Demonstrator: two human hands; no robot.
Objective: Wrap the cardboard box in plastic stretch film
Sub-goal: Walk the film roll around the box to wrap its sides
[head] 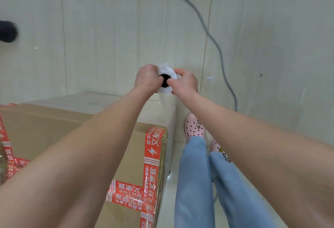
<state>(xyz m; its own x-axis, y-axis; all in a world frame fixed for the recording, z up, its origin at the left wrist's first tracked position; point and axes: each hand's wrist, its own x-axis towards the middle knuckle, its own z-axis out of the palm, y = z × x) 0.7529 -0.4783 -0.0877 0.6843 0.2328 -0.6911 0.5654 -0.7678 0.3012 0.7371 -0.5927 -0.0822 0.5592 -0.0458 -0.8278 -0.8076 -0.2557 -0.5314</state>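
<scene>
Both forearms reach out from the camera over the cardboard box (54,137), which stands on the floor at lower left, sealed with red printed tape (151,157). Beyond its far right corner, the left hand (147,79) and right hand (186,82) hold the upright stretch film roll (167,81), fingers (169,83) clamped at its top end by the dark core. Film seems to run down to the corner, so wrapping looks under way; next the roll likely needs carrying round the box under tension. Pale floor tiles (271,38) lie beyond, crossed by a grey cable (219,49).
</scene>
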